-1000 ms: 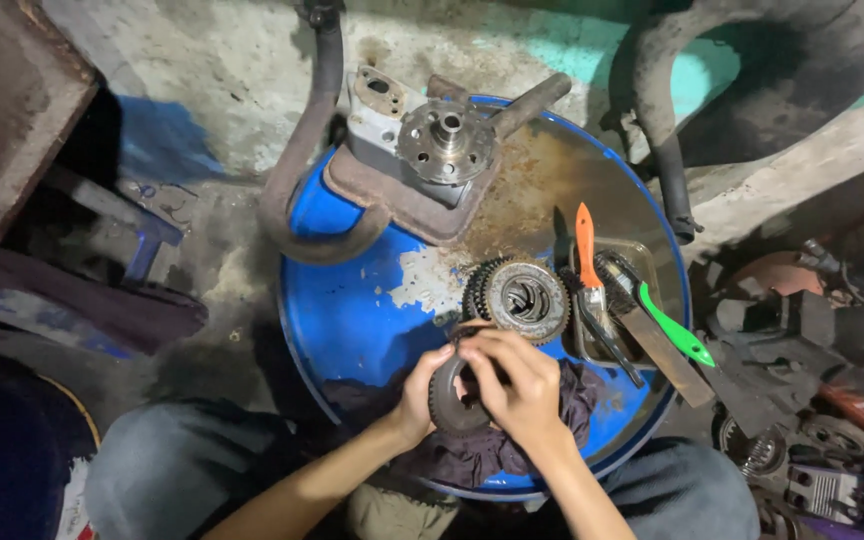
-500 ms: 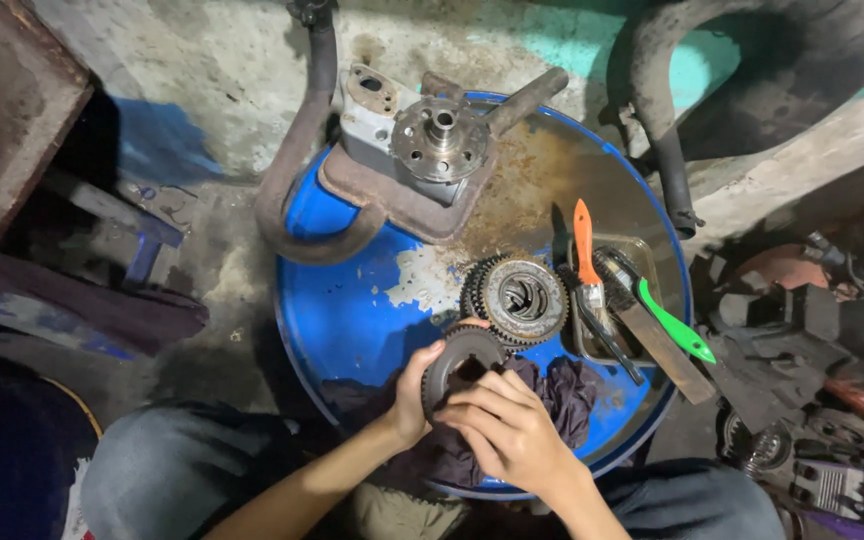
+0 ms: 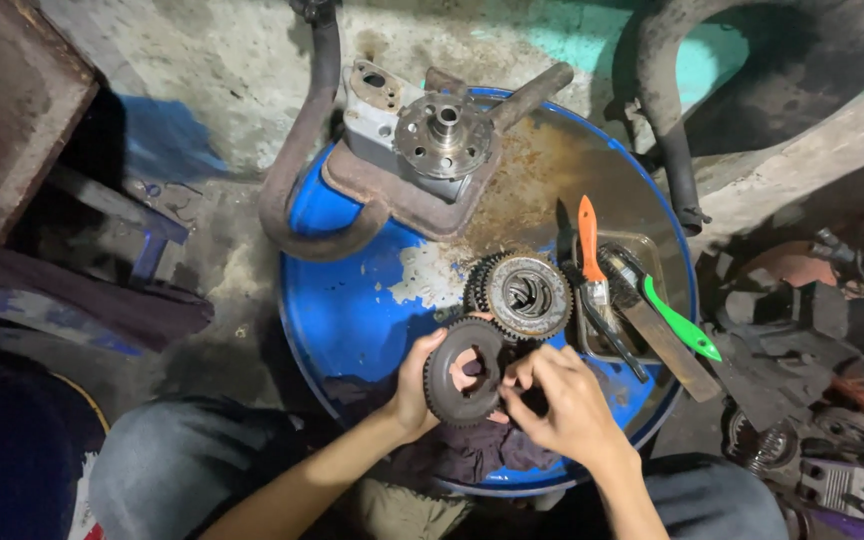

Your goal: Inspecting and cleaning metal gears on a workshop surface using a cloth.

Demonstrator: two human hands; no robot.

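My left hand grips a dark toothed gear ring, holding it upright so its open centre faces me. My right hand touches the ring's right edge with its fingertips and may pinch a small dark part there; I cannot tell. Both hands hover over the near edge of a blue drum top. Just beyond the ring, a stack of toothed gears lies flat on the drum. A dark rag lies under my hands.
A rusty bracket with a round metal hub sits at the drum's far side. A shallow tray on the right holds an orange-handled brush and a green-handled brush. Metal parts clutter the floor to the right.
The gear ring has turned from edge-on and half covered to upright with its hole facing me. My right hand slid down and to the ring's right side.
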